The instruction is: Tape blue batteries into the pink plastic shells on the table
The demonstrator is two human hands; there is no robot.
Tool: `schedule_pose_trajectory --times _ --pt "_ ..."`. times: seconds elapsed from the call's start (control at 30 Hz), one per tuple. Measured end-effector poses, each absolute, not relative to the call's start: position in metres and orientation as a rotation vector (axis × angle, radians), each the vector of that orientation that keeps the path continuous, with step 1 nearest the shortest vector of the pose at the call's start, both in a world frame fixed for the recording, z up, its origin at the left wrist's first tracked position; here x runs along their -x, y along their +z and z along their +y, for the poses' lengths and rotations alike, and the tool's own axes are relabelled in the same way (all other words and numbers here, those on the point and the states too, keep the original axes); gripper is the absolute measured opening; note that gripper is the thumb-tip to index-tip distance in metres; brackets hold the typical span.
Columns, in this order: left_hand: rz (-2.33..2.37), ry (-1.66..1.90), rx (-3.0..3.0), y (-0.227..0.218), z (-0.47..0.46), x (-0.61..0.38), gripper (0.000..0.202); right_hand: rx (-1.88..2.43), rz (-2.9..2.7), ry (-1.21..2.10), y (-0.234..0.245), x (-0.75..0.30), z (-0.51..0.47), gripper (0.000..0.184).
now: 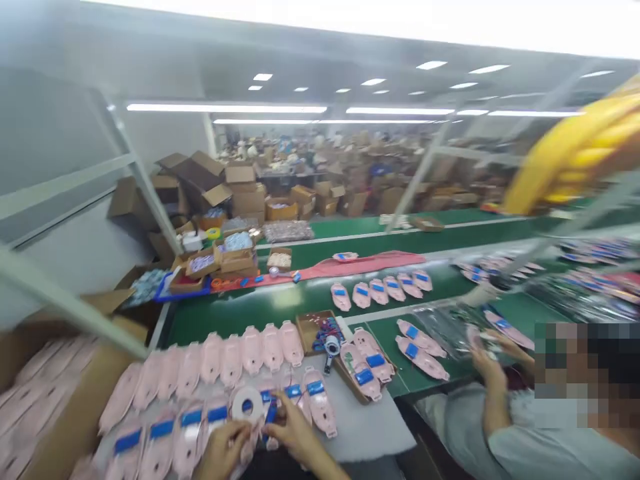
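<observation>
Low in the view, my left hand has its fingers closed at the lower edge of a white roll of tape. My right hand pinches a small blue block just right of the roll. Beneath and around both hands lies a row of pink plastic shells, many with a blue block on them. Behind these stands a second row of plain pink shells. All rest on a white foam sheet. Exactly what lies between my fingertips is partly hidden.
A carton of small blue parts with wires stands beyond my right hand. Pink shells fill a cardboard box at left. The green conveyor carries more shells. A co-worker sits at right, handling a piece. Slanted metal posts frame the bench.
</observation>
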State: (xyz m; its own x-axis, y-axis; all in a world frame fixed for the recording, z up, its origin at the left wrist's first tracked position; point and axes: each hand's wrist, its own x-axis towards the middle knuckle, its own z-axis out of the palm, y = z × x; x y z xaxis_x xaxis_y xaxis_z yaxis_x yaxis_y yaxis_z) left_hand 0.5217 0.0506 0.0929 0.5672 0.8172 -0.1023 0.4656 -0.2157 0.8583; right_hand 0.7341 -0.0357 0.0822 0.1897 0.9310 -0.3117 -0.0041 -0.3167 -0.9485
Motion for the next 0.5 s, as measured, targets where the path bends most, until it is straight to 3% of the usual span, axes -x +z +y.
schedule_pose_trajectory --times 0.1,0.2,0.27,0.37,0.5 --pt "1.232 0.559 -1.725 0.131 0.041 -0.484 0.043 1.698 -1.417 1.358 0.082 -0.715 -0.032 0.047" --pt "1.268 0.667 -1.476 0.133 0.030 -0.448 0.031 1.486 -1.647 1.651 0.069 -0.679 -0.017 0.026" --pt "1.336 0.740 -1.306 0.115 0.018 -0.423 0.034 1.324 -1.509 1.936 0.057 -0.647 -0.009 0.039" --pt "1.519 0.843 -1.085 0.076 -0.001 -0.377 0.058 1.199 -1.164 2.221 0.041 -0.597 -0.004 0.070" --pt "1.839 0.918 -0.817 0.023 -0.003 -0.293 0.071 1.228 -0.884 2.317 0.023 -0.535 0.015 0.081"
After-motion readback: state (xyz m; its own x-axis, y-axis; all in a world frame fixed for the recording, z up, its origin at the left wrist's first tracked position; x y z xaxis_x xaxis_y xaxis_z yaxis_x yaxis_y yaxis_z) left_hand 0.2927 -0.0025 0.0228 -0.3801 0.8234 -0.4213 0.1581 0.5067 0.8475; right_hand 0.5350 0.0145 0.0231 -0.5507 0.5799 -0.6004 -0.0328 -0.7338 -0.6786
